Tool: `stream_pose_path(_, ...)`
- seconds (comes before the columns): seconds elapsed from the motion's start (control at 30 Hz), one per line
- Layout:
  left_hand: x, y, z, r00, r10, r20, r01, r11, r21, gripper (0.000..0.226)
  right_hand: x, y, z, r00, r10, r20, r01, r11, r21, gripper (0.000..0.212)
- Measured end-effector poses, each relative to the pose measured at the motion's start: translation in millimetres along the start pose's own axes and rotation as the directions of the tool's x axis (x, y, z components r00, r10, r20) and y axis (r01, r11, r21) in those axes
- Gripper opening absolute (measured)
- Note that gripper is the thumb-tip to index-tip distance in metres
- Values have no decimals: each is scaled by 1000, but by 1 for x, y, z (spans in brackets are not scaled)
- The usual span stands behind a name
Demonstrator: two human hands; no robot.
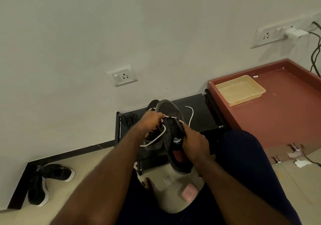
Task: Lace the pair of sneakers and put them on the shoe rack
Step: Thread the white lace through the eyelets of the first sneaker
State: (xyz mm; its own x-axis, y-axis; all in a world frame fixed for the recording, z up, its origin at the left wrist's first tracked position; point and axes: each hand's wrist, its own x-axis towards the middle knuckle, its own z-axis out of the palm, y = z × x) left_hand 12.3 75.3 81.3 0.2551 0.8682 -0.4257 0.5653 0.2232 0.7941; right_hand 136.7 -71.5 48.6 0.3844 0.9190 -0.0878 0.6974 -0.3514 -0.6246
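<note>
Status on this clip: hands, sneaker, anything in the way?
Left hand pinching white lace at the eyelets. Right hand gripping the sneaker over the shoe rack. Lacing unfinished. Black lace tangle on rack top.

A plain pale wall (156, 24) fills the upper view, dimly and evenly lit. A white socket (124, 76) sits low on it. A wider socket plate (267, 37) at right carries a white charger (295, 33), with black cables (316, 50) hanging beside it. Black skirting (69, 153) meets a beige tiled floor (86, 165). At right stands a red-brown cabinet (286, 117) with a yellow tray (240, 90) on top.
</note>
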Motion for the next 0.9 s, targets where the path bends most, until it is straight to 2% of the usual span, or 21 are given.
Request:
stream_pose_path(0.03, 0, -2, 0, 999, 4, -37, -6, 999, -39, 27, 1, -1, 0, 1000, 1, -8, -1, 1000, 4, 53)
stream_pose_path(0.1, 1, -7, 1, 993, 93, -68, -92, 996, 19, 28, 1, -1, 3, 1000, 10, -28, -9, 1000, 8, 55)
stream_pose_path(0.23, -3, -19, 6, 970, 239, -45, -205, 905, 374, 22, 1, 2, 7, 998, 62, -16, -62, 998, 1, 55)
stream_pose_path(0.3, -1, -21, 9, 967, 249, -61, -197, 875, 443, 26, 0, 4, 6, 998, 61, -3, -61, 998, -1, 55)
stream_pose_path(0.37, 3, -19, 11, 983, 169, -75, -132, 925, 356, 26, -1, 5, 5, 997, 65, 29, -66, 997, 27, 52)
stream_pose_path(0.43, 6, -15, 15, 995, 6, -98, 0, 998, 56, 22, -2, 6, 7, 995, 67, 69, -70, 997, 41, 51)
stream_pose_path(0.5, 8, -11, 19, 984, -133, -118, 102, 964, -244, 20, -3, 7, 11, 993, 71, 94, -75, 997, 34, 53)
stream_pose_path(0.53, 9, -11, 20, 982, -141, -124, 102, 954, -283, 20, -3, 7, 13, 992, 82, 97, -86, 995, 41, 54)
stream_pose_path(0.57, 10, -12, 19, 986, -99, -135, 65, 970, -236, 21, -3, 8, 16, 990, 98, 97, -103, 993, 52, 55)
stream_pose_path(0.63, 11, -20, 17, 990, 80, -117, -73, 995, 62, 27, -2, 10, 20, 988, 131, 83, -138, 987, 86, 56)
stream_pose_path(0.67, 12, -24, 17, 985, 145, -95, -120, 966, 227, 31, -1, 11, 21, 987, 144, 72, -151, 983, 102, 55)
stream_pose_path(0.7, 13, -30, 18, 980, 182, -79, -148, 935, 322, 31, 0, 12, 22, 986, 156, 66, -163, 980, 112, 54)
stream_pose_path(0.8, 13, -38, 21, 962, 246, -123, -195, 925, 325, 21, 2, 13, 24, 982, 181, 45, -185, 975, 125, 52)
stream_pose_path(0.9, 14, -39, 28, 938, 321, -132, -247, 884, 396, 22, 2, 15, 26, 982, 184, 41, -188, 975, 121, 50)
